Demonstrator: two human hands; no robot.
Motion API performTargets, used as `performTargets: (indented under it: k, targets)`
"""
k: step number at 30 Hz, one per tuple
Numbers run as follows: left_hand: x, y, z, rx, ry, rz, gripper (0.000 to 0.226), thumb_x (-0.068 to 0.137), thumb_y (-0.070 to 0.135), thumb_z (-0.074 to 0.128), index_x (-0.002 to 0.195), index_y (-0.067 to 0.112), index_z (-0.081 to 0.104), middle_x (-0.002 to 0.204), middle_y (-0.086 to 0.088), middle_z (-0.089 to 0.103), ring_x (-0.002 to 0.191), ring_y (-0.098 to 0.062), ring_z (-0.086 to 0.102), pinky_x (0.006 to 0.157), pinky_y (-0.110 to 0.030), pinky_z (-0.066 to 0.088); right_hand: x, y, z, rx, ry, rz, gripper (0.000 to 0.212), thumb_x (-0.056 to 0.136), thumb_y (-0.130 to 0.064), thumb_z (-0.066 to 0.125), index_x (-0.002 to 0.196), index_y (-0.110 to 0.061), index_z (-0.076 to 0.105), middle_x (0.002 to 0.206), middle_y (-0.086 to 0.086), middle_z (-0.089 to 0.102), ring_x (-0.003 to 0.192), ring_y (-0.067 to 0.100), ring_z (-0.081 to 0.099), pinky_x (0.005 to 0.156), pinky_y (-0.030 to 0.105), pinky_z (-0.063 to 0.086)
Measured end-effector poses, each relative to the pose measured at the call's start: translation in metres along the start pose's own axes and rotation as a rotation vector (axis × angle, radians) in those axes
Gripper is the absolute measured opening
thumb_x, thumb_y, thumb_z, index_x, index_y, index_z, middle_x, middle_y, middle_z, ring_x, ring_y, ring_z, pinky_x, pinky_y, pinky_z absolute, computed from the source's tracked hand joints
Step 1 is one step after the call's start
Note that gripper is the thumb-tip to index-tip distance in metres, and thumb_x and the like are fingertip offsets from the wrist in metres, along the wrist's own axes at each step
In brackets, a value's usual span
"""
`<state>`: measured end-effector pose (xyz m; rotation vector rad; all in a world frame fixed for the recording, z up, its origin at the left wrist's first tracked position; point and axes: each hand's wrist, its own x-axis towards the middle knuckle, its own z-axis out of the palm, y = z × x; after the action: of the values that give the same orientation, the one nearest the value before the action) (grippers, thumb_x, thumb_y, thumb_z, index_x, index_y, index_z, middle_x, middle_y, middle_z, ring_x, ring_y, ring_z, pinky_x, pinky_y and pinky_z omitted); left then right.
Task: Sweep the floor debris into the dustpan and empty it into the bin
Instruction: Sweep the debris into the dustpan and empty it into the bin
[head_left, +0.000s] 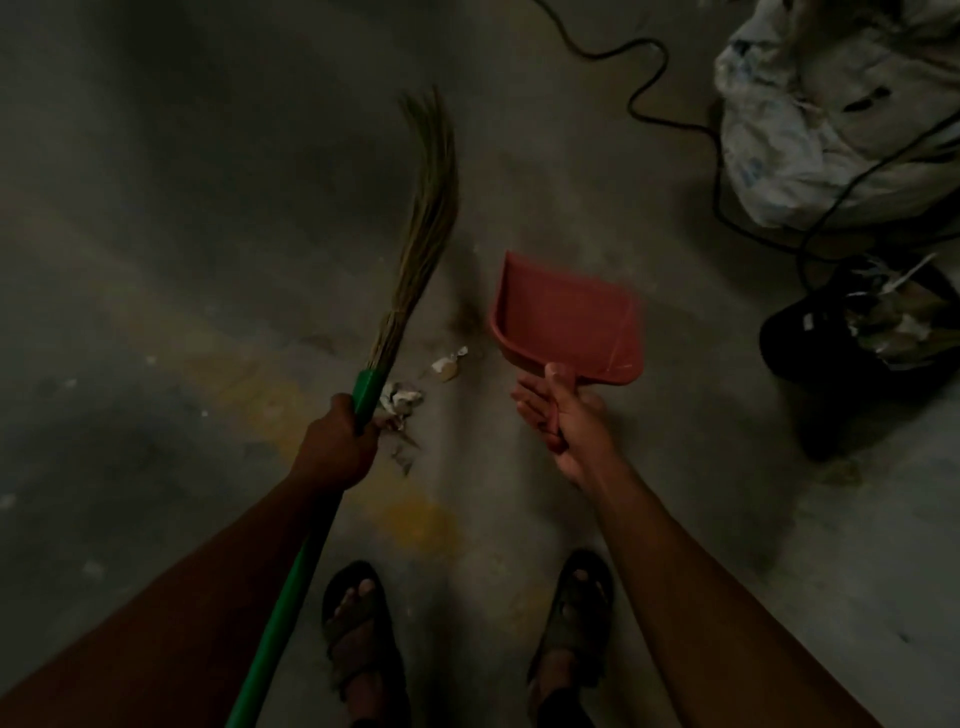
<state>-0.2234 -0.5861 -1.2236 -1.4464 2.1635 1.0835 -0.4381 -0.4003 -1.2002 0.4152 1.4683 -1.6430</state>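
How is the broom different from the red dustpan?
The broom is long and thin, with a green stick and straw bristles; the dustpan is short, wide and red. The left hand grips the broom with curled fingers; the right hand holds the dustpan handle under its thumb, fingers fairly straight. Both are held over the floor near the paper scraps.

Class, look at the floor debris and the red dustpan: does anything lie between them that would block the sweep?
Nothing visible does. The crumpled scraps and pale bits lie on bare floor just left of the dustpan, which the right hand holds. The broom, gripped by the left hand, is on their far side.
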Motion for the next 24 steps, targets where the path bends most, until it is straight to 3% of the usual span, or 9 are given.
performTargets:
  k: [5, 8, 11, 14, 18, 22, 24]
  targets:
    - [0.004, -0.024, -0.009, 0.025, 0.040, -0.026, 0.042, 0.101, 0.041, 0.061, 0.120, 0.007, 0.046, 0.101, -0.020, 0.062, 0.092, -0.044, 0.065, 0.068, -0.037, 0.044, 0.015, 0.018, -0.017, -0.282, 0.329, -0.048, 0.033, 0.106, -0.037, 0.055, 0.099, -0.005, 0.061, 0.075, 0.010, 0.066, 0.035, 0.006, 0.056, 0.032, 0.017, 0.039]
    - [0.008, -0.032, -0.009, 0.037, 0.060, -0.018, 0.043, 0.103, 0.045, 0.056, 0.119, 0.006, 0.046, 0.098, -0.023, 0.064, 0.088, -0.045, 0.066, 0.066, -0.039, 0.048, 0.024, 0.028, -0.040, -0.466, 0.466, 0.018, 0.050, 0.105, -0.048, 0.052, 0.090, -0.002, 0.064, 0.061, 0.010, 0.059, 0.027, 0.008, 0.048, 0.029, 0.016, 0.030]
    - [0.008, -0.027, -0.002, 0.014, 0.061, 0.024, 0.039, 0.106, 0.044, 0.045, 0.110, 0.006, 0.044, 0.087, -0.020, 0.059, 0.084, -0.047, 0.064, 0.064, -0.040, 0.044, 0.029, 0.035, -0.061, -0.566, 0.495, 0.069, 0.057, 0.105, -0.053, 0.046, 0.075, -0.007, 0.060, 0.046, 0.005, 0.058, 0.026, 0.013, 0.047, 0.032, 0.015, 0.028]
    - [0.008, -0.011, 0.013, 0.004, 0.050, 0.080, 0.041, 0.109, 0.041, 0.040, 0.113, 0.001, 0.046, 0.090, -0.026, 0.063, 0.086, -0.049, 0.064, 0.064, -0.037, 0.036, 0.034, 0.039, -0.075, -0.596, 0.499, 0.084, 0.055, 0.106, -0.053, 0.043, 0.073, -0.011, 0.057, 0.053, 0.006, 0.059, 0.034, 0.018, 0.050, 0.040, 0.021, 0.035]
    - [0.005, 0.024, 0.048, 0.008, 0.022, 0.150, 0.053, 0.109, 0.042, 0.040, 0.133, -0.004, 0.045, 0.108, -0.031, 0.066, 0.098, -0.050, 0.064, 0.073, -0.043, 0.044, 0.046, 0.042, -0.092, -0.652, 0.495, 0.061, 0.046, 0.107, -0.049, 0.045, 0.082, -0.011, 0.057, 0.067, 0.008, 0.062, 0.039, 0.019, 0.052, 0.042, 0.024, 0.040]
    - [-0.001, 0.076, 0.091, 0.056, -0.137, 0.169, 0.045, 0.109, 0.046, 0.037, 0.120, 0.003, 0.048, 0.096, -0.019, 0.063, 0.090, -0.041, 0.063, 0.066, -0.037, 0.037, 0.056, 0.034, -0.104, -0.728, 0.503, 0.037, 0.038, 0.107, -0.047, 0.046, 0.099, -0.011, 0.057, 0.069, 0.009, 0.061, 0.035, 0.018, 0.048, 0.036, 0.020, 0.038]
    - [0.002, 0.095, 0.118, 0.069, -0.240, 0.102, 0.047, 0.108, 0.051, 0.036, 0.118, 0.006, 0.048, 0.102, -0.019, 0.065, 0.089, -0.038, 0.064, 0.066, -0.037, 0.040, 0.063, 0.031, -0.113, -0.758, 0.505, 0.034, 0.036, 0.105, -0.047, 0.049, 0.101, -0.012, 0.057, 0.071, 0.011, 0.064, 0.039, 0.020, 0.052, 0.035, 0.025, 0.044]
